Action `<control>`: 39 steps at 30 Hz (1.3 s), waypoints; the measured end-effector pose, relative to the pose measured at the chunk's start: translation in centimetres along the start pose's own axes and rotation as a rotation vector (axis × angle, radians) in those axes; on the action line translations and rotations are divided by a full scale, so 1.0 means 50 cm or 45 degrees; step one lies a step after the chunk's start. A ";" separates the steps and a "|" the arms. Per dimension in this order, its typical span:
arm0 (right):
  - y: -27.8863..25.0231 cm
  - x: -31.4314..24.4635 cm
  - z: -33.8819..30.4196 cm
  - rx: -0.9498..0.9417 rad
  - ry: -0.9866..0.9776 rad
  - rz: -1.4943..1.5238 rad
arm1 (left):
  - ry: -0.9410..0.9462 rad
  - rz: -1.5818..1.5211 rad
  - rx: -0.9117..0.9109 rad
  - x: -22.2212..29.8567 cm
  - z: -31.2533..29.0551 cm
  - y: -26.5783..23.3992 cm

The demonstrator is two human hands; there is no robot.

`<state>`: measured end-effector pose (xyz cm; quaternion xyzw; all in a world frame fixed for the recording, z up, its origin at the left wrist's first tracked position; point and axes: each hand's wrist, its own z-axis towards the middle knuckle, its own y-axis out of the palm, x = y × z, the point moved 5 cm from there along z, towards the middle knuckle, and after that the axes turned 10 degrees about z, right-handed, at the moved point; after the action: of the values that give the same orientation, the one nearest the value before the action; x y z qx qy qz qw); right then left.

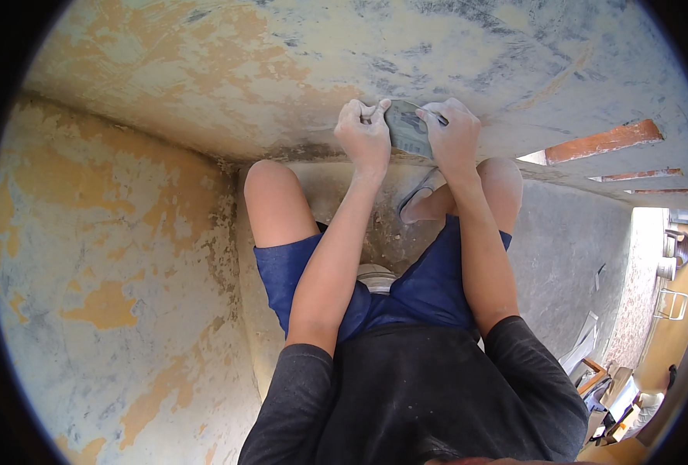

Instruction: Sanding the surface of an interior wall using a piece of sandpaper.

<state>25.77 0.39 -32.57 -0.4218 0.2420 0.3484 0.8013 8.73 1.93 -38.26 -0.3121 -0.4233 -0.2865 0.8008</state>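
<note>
A grey-green sheet of sandpaper (407, 133) is held between my two hands, in front of the patchy wall (228, 70). My left hand (364, 138) is closed, its thumb and fingers pinching the sheet's left edge. On the opposite edge, my right hand (454, 138) grips the sheet, with a small dark edge showing between its fingers. Pale dust coats both hands. Whether the sheet touches the wall, I cannot tell.
A side wall (119, 271) with peeling ochre paint meets the front wall at the left. Reddish ledges (603, 142) line openings at the right. Beneath me is a pale ribbed object (376, 277). Assorted clutter (615, 395) and a white bucket (666, 268) lie far right.
</note>
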 end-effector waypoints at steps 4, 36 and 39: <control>0.020 -0.034 0.014 -0.019 -0.003 0.036 | -0.106 -0.038 0.061 -0.019 0.022 -0.024; -0.011 -0.015 -0.034 0.089 -0.099 0.010 | -0.060 0.008 0.000 -0.008 -0.019 0.012; 0.013 -0.036 -0.034 0.066 -0.066 0.044 | -0.086 -0.007 -0.009 -0.006 0.009 -0.012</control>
<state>23.99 -1.41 -32.56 -0.3875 0.2374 0.3665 0.8119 7.94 1.95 -38.18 -0.3233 -0.4501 -0.2793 0.7842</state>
